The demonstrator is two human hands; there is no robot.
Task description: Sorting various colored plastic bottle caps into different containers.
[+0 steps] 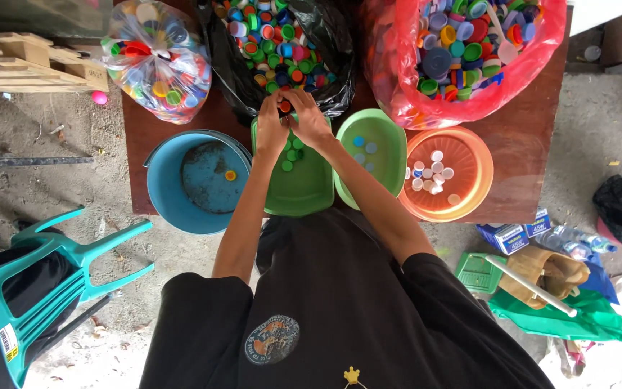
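Note:
My left hand [271, 128] and my right hand [307, 117] meet at the near rim of a black bag [325, 43] full of mixed coloured bottle caps [271, 39]. Their fingers are bunched together on a red cap [284, 106] and other caps at the bag's edge. Just below my hands stands a green rectangular basin [304, 191] with a few green caps [291, 155] in it. Right of it, a light green oval basin [386, 140] holds a few blue caps. An orange bowl [469, 180] has several white caps. A blue bucket [174, 194] on the left holds one yellow cap [230, 175].
A clear bag of caps [156, 61] sits at the back left of the brown table [527, 130], a red bag of caps [462, 50] at the back right. A teal plastic chair [44, 281] lies at left. Boxes, bottles and bags litter the ground on the right [548, 274].

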